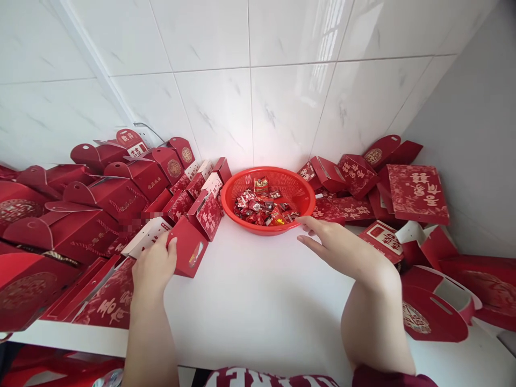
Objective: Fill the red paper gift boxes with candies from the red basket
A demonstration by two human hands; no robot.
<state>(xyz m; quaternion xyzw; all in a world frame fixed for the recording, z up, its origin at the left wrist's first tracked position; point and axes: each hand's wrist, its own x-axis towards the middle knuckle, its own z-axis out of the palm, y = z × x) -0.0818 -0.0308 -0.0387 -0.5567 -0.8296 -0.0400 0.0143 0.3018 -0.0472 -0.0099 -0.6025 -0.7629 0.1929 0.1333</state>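
the left hand (pixel 155 262) pinches a red box (pixel 186 244) by its edge, thumb on the near face, the other fingers partly hidden. more boxes (pixel 108 199) crowd beyond and to the left of those fingers. the right hand (pixel 329 240) has thumb and forefinger spread apart, at the near rim of a red basket (pixel 264 231); whether they touch it, i cannot tell. candies (pixel 261 205) lie inside, left of these fingertips.
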